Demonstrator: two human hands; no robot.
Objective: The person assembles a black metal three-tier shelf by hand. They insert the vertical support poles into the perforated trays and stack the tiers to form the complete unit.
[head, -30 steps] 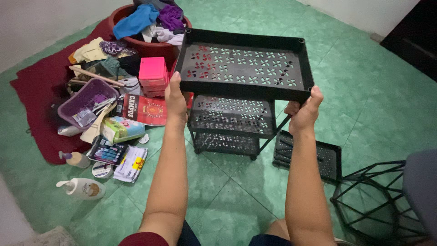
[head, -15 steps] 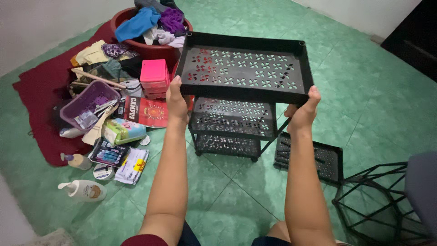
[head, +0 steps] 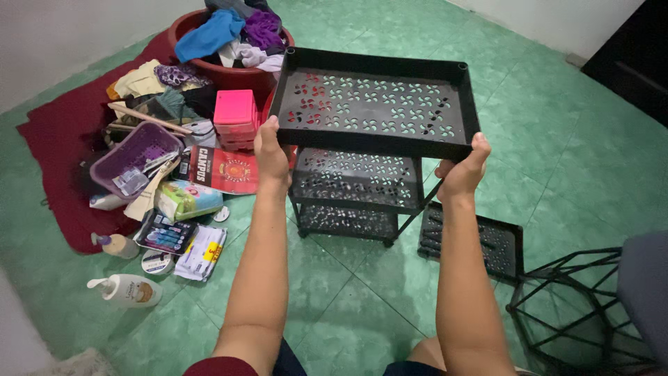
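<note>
Gripping black perforated tray (head: 376, 104) by near corners: both hands, left (head: 271, 154), right (head: 460, 174) | floor: green tiles (head: 557, 139) | red rug (head: 62, 153) under clutter

At left of the frame lie a red flat packet (head: 224, 169), a green-and-white pack (head: 188, 199), a dark blister pack (head: 164, 232) and a white pouch with a yellow tag (head: 200, 251).

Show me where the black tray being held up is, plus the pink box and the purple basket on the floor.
black tray (head: 376, 104), head view, on its perforated bottom.
pink box (head: 234, 108), head view, on its top face.
purple basket (head: 132, 150), head view, on its inner wall.
</note>
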